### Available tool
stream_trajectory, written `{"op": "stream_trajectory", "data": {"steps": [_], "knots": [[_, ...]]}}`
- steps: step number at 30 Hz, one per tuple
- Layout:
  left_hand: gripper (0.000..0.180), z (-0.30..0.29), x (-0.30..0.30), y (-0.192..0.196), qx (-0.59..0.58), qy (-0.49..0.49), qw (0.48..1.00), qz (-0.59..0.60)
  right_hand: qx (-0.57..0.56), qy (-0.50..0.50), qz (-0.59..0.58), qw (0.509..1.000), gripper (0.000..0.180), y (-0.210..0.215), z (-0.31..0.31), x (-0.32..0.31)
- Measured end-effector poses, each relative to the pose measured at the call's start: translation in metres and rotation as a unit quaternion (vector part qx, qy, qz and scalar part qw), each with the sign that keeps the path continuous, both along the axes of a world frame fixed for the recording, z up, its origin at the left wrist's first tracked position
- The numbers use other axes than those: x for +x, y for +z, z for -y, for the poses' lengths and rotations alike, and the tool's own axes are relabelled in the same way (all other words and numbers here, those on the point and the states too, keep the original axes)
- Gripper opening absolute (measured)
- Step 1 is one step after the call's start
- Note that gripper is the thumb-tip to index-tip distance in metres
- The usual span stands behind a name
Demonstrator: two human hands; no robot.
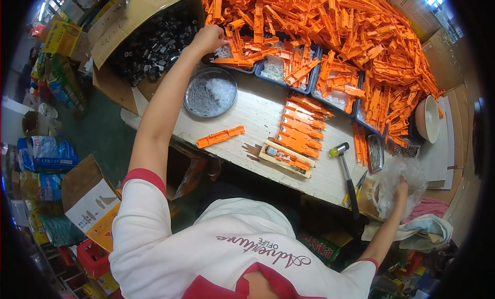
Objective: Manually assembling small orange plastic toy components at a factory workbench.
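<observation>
My left hand reaches to the far tray of small white plastic parts, below the orange pile. Its fingers are bent together; whatever they hold is too small to make out. At the right edge of the table, my right hand is at a crumpled clear plastic bag, its fingers mostly hidden. In front of me a pale wooden fixture holds an orange plastic housing with metal parts inside. Beyond it lies a row of orange housings. One single orange housing lies to the left.
A large heap of orange housings covers the back, above several dark trays. A round metal dish holds clear pieces. Left stands a carton of black parts. A hammer crosses the front edge; a bowl stands right.
</observation>
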State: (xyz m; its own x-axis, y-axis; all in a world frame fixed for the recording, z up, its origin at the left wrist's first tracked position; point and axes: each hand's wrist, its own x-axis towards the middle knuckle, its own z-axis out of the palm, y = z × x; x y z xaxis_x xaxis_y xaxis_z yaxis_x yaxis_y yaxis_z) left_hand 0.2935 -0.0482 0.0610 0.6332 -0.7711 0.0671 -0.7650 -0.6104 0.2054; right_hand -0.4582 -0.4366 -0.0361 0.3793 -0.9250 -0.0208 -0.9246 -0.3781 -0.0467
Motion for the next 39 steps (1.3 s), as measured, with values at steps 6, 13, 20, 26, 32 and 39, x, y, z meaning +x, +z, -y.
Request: {"op": "stream_trajectory", "data": {"steps": [6,13,20,26,32,39], "knots": [[0.014,-0.041,-0.034,0.008,-0.348,0.035,0.923,-0.159,0.007,-0.018,-0.078,0.997,0.031,0.057,-0.044,0.068],[0.009,-0.089,-0.097,-0.002,-0.394,0.014,0.878,-0.270,0.002,-0.140,0.018,0.990,0.031,-0.017,0.025,-0.035],[0.011,-0.143,-0.129,-0.011,-0.312,0.044,0.932,-0.179,0.038,-0.092,0.010,0.995,0.038,-0.004,0.022,0.010],[0.010,-0.138,-0.129,-0.032,-0.283,0.008,0.943,-0.176,0.156,-0.065,-0.323,0.931,0.032,-0.061,0.108,-0.147],[0.010,-0.130,-0.143,-0.035,-0.254,-0.004,0.959,-0.127,0.104,0.000,-0.214,0.971,0.033,-0.039,0.067,-0.072],[0.010,-0.122,-0.139,-0.056,-0.208,-0.024,0.976,-0.057,0.062,0.007,-0.126,0.990,0.032,0.017,0.001,-0.015]]}}
